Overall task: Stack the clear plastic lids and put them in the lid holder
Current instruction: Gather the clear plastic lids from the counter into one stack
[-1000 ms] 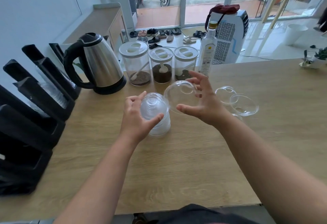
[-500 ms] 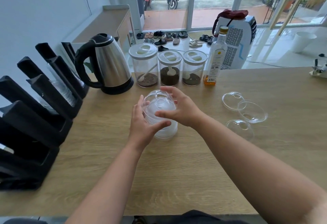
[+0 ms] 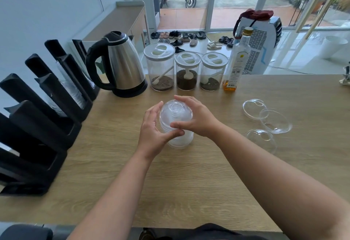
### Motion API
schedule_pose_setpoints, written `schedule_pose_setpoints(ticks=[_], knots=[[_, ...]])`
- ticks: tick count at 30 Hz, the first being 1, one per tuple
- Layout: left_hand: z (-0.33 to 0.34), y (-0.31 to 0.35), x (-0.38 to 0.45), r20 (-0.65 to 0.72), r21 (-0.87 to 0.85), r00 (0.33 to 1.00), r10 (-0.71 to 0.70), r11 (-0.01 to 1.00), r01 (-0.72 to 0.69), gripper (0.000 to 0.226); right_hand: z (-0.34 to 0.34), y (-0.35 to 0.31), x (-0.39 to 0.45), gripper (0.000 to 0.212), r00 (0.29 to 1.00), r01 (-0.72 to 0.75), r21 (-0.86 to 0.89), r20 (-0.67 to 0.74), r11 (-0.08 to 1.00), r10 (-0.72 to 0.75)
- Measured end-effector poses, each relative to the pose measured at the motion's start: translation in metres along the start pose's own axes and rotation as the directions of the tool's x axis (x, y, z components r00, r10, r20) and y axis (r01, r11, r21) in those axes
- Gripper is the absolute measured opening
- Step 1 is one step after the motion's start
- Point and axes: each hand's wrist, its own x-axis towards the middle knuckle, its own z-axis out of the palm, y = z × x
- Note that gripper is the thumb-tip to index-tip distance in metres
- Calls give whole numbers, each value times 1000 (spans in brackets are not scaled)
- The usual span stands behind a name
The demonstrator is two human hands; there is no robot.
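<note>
A stack of clear dome lids (image 3: 176, 118) stands on the wooden counter (image 3: 189, 183) at the middle. My left hand (image 3: 153, 131) curls round the stack's left side, thumb across its front. My right hand (image 3: 197, 118) grips the top lid from the right, fingers over the dome. Three loose clear lids lie to the right: one (image 3: 252, 108) farthest back, one (image 3: 275, 121) beside it and one (image 3: 262, 139) nearest me. The black lid holder (image 3: 43, 118) with slanted slots stands along the left edge, some slots holding clear lids.
A steel kettle (image 3: 121, 65) stands behind the stack at the left. Three clear jars (image 3: 187, 71) with scoops and a syrup bottle (image 3: 237, 61) line the back edge. A small plant (image 3: 345, 76) sits at the far right.
My right hand brought a loose lid from the right onto the stack and now holds it down there. My left hand stayed on the stack.
</note>
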Motion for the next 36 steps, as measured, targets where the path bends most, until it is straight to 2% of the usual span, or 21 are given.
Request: schedule_pose_setpoints(ticks=[7, 11, 15, 18, 22, 24, 26, 28, 30, 33, 36], knots=[[-6, 33, -2, -6, 172, 994, 105, 980, -102, 113, -12, 6, -7, 98, 1000, 7, 116, -24, 993, -4], [0, 63, 1, 26, 221, 978, 207, 953, -207, 100, -39, 30, -23, 74, 989, -23, 187, -142, 982, 50], [30, 91, 7, 66, 194, 951, 302, 931, -309, 68, -85, 71, -48, 53, 926, -129, 236, -319, 963, 202], [61, 103, 12, 142, 216, 895, 423, 869, -445, 54, -124, 105, -72, 45, 846, -280, 118, -438, 953, 303], [114, 102, 17, 356, 291, 775, 523, 726, -623, 45, -161, 134, -96, 53, 822, -480, -134, -414, 867, 391], [144, 96, 19, 540, 323, 708, 455, 665, -673, 48, -175, 143, -99, 57, 824, -524, -219, -377, 823, 424], [175, 85, 17, 711, 346, 631, 310, 626, -699, 56, -185, 149, -100, 60, 819, -558, -289, -343, 778, 460], [203, 72, 13, 777, 369, 604, 177, 649, -666, 68, -193, 154, -100, 65, 823, -567, -377, -292, 732, 487], [226, 64, 9, 768, 392, 633, 97, 710, -585, 79, -198, 158, -96, 70, 837, -543, -454, -221, 706, 501], [247, 57, 8, 682, 423, 729, 52, 785, -452, 89, -205, 162, -86, 86, 829, -535, -480, -139, 695, 542], [255, 49, 6, 651, 465, 758, 34, 772, -434, 93, -208, 166, -77, 98, 802, -569, -433, -104, 699, 588]])
